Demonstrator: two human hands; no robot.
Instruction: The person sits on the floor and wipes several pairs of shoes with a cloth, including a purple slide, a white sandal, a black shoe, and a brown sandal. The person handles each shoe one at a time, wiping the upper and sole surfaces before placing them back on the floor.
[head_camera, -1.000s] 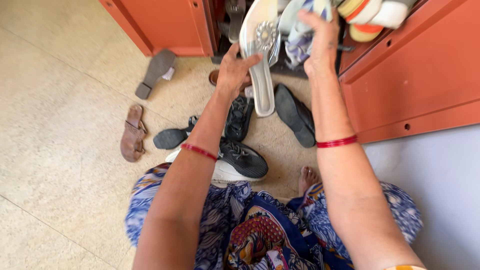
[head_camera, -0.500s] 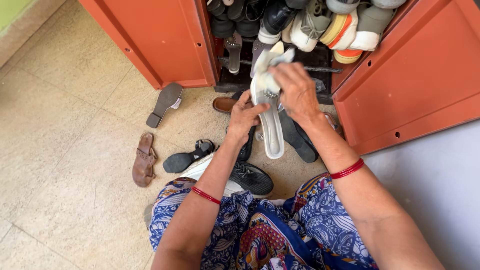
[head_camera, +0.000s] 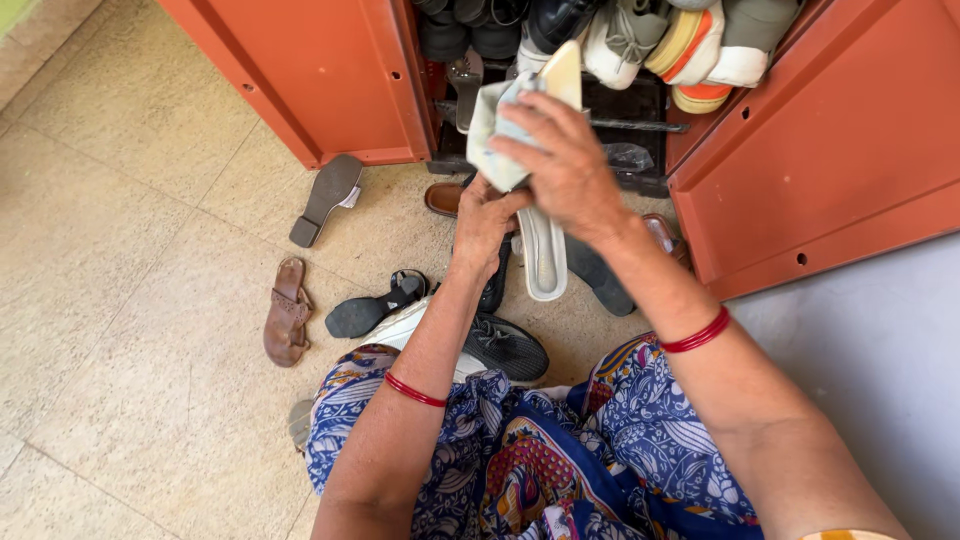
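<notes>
Before the orange cabinet stuffed with shoes: left hand grips white sandal; right hand clenches cloth against it.

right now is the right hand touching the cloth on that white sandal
Touching. The head view shows the right hand pressed flat on the pale cloth, fingers spread over it against the white sandal; no gap shows.

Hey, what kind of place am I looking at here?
Probably a home's shoe-storage corner, perhaps an entryway. An orange cabinet stands open, stuffed with shoes. Loose sandals, like the brown one, lie on the tiled floor, where the person sits, the left hand holding a pale sandal.
</notes>
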